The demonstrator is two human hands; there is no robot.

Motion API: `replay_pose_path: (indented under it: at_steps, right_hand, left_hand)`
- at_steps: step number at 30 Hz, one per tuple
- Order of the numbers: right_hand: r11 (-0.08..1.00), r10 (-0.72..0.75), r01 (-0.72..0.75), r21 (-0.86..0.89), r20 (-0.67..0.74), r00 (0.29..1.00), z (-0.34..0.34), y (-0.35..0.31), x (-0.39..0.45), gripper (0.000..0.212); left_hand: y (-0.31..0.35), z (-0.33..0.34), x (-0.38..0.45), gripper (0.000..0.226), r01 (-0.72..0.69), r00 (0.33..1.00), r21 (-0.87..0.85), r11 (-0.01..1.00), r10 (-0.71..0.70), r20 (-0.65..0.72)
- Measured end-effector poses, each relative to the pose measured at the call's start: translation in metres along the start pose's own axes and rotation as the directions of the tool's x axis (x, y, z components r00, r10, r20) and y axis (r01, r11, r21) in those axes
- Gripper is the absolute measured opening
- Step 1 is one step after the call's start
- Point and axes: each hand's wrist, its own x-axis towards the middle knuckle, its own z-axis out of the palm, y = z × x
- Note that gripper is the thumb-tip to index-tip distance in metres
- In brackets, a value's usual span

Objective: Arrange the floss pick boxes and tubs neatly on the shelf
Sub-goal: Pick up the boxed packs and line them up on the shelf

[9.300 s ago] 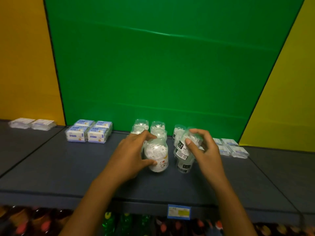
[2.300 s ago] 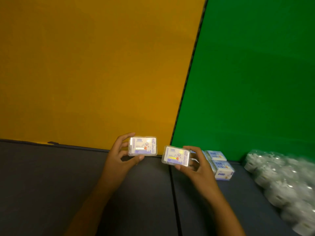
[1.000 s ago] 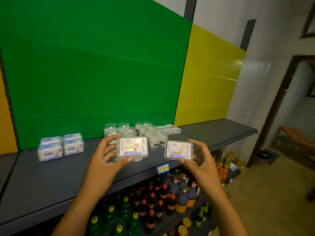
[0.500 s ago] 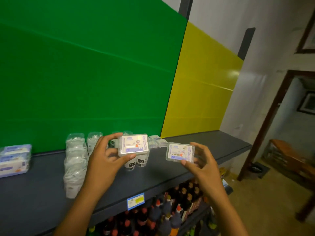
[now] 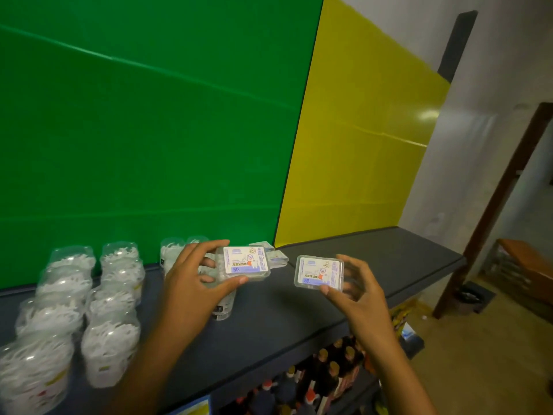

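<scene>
Since half a second ago the view has swung further right, so the tubs now fill the lower left and more of the shelf's right end shows, while both hands keep the boxes they were carrying. Raised in front of the green back panel [image 5: 143, 139], the left hand [image 5: 191, 283] holds a clear floss pick box [image 5: 244, 264] label-up, its fingers curled over the far edge and its thumb pressed under the near edge. To its right, the right hand [image 5: 359, 298] pinches a second floss pick box [image 5: 319, 273], thumb at the lower edge and fingers spread behind the right side, palm turned inward. Both boxes are held above the dark grey shelf [image 5: 299, 322], apart from each other and not touching the surface. Clear tubs [image 5: 110, 298] packed with white floss picks stand in rows on the left of the shelf. A few flat boxes [image 5: 273, 254] lie at the back, near the seam where the green panel meets the yellow panel [image 5: 359, 151]. Bottles [image 5: 323, 381] stand on the level below.
</scene>
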Motion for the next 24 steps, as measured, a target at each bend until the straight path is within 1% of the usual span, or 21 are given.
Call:
replay_pose_path:
  at_steps: [6,9,12,17,20,24]
  right_hand:
    - [0.999,0.019,-0.021,0.032,0.063,0.998,-0.006,0.036,0.042,0.055]
    - [0.997,0.019,-0.026,0.067,0.096,0.995,-0.011,0.052,0.072,0.055]
    - [0.996,0.009,-0.024,0.087,0.171,0.985,-0.014,0.068,0.103,0.055]
    - [0.989,-0.027,-0.011,0.145,0.259,0.965,-0.018,0.083,0.156,0.055]
    - [0.982,-0.049,-0.014,0.186,0.326,0.944,-0.015,0.094,0.179,0.054]
    - [0.972,-0.047,-0.045,0.229,0.382,0.923,-0.009,0.121,0.193,0.055]
  left_hand:
    - [-0.011,0.035,0.02,0.063,0.044,0.997,0.229,0.972,-0.028,-0.072]
    - [-0.018,0.057,0.03,0.063,0.067,0.995,0.275,0.959,-0.042,-0.095]
    - [-0.026,0.079,0.039,0.064,0.106,0.99,0.332,0.937,-0.067,-0.124]
    - [-0.029,0.114,0.055,0.071,0.155,0.986,0.491,0.857,-0.101,-0.135]
    - [-0.031,0.133,0.06,0.07,0.172,0.985,0.569,0.804,-0.124,-0.123]
    - [-0.05,0.158,0.051,0.071,0.244,0.968,0.616,0.749,-0.224,-0.11]
